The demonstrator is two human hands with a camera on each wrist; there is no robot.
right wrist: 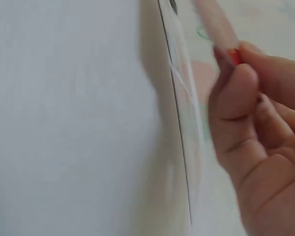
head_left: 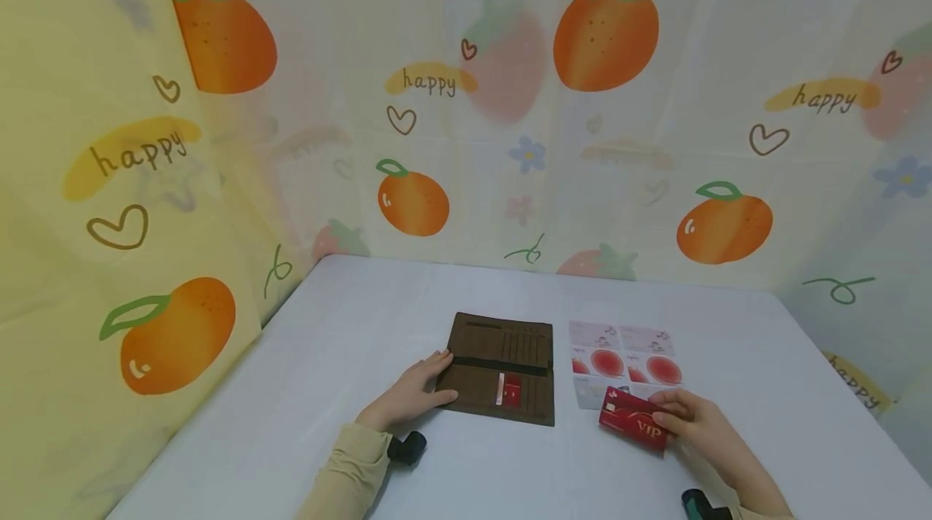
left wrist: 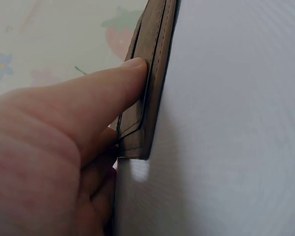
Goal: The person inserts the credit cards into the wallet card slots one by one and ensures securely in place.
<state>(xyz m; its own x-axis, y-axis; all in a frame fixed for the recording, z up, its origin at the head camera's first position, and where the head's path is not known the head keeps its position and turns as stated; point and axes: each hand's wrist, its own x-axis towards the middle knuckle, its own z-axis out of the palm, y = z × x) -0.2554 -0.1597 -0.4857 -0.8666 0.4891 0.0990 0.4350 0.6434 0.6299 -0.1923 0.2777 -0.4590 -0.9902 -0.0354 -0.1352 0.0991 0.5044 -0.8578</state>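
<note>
A brown bifold wallet (head_left: 466, 388) lies spread out on the table, a red and white card (head_left: 512, 391) in its lower half. My left hand (head_left: 411, 392) holds the wallet's left edge. In the left wrist view the thumb (left wrist: 132, 73) presses on the wallet (left wrist: 146, 113), the other fingers partly hidden behind it. Between thumb and fingers, my right hand (head_left: 690, 415) pinches a red VIP card (head_left: 629, 419), tilted over the front of a block of pink and red cards (head_left: 607, 362). The right wrist view shows this hand (right wrist: 265, 132) with only a sliver of red.
The white table (head_left: 306, 423) extends around the wallet and cards. Behind it and on the left hang cloths printed with fruit (head_left: 502, 205). A black wrist device (head_left: 408, 449) is on the left wrist, and another (head_left: 702, 505) on the right.
</note>
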